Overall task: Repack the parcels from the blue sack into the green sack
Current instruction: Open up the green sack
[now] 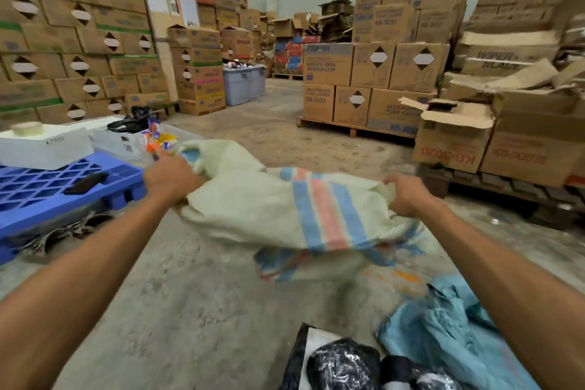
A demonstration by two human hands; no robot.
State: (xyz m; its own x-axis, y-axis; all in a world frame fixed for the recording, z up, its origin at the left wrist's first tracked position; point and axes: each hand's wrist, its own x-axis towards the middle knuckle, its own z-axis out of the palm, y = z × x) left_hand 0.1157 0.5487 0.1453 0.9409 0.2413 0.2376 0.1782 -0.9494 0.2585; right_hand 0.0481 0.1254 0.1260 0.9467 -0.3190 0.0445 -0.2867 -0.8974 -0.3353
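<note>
Nearby, parcels [345, 361] lie at our feet beside the blue sack [449, 339], ready for moving. Ahead, our left hand [171, 179] and right hand [406, 195] each clench the green sack [253, 206], spreading its mouth open.

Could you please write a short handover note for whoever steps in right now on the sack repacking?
Left hand: shut on one edge of the pale green striped sack.
Right hand: shut on the opposite edge; the sack is held up off the floor, looking limp and empty.
Blue sack lies crumpled on the floor, bottom right, with black-wrapped parcels beside it.
Done: green sack picked up.
Left: open its mouth, load the parcels.
</note>
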